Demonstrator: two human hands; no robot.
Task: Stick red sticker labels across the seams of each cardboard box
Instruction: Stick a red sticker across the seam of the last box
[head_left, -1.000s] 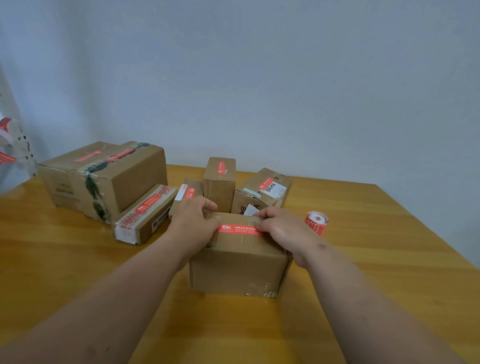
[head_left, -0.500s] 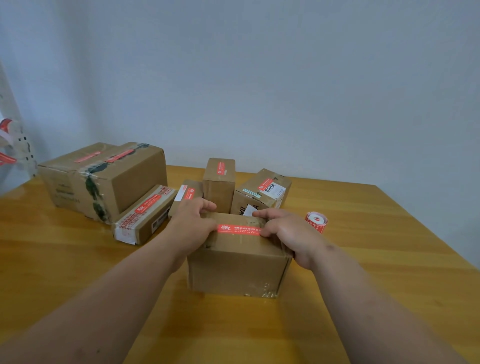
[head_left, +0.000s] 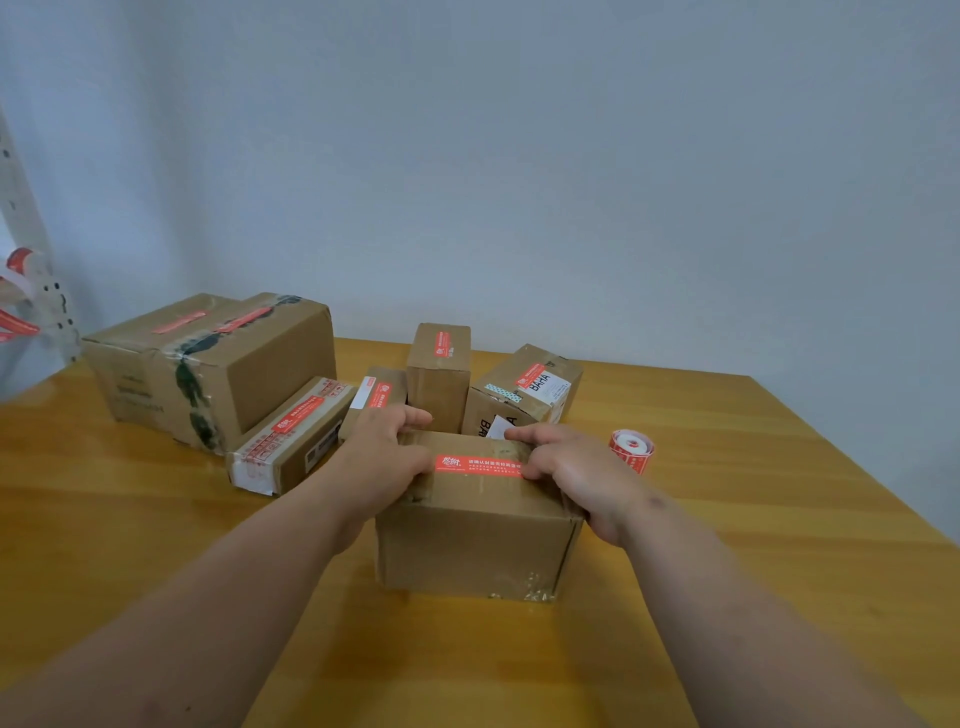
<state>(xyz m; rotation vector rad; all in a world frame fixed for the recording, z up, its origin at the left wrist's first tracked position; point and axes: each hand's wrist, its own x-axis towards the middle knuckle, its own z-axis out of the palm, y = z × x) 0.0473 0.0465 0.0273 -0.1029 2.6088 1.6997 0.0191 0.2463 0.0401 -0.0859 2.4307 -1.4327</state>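
Resting on the worktop (head_left: 156, 525), the near box (head_left: 475, 535) is gripped at its top by both hands: the left hand (head_left: 382, 460) is curled over the left edge, the right hand (head_left: 566, 467) over the right edge. A red sticker (head_left: 478, 464) is laid across the top seam between the thumbs. A sticker roll (head_left: 631, 449) stands just right of the box. Five other boxes, each stickered, are grouped behind, the largest (head_left: 208, 364) at far left
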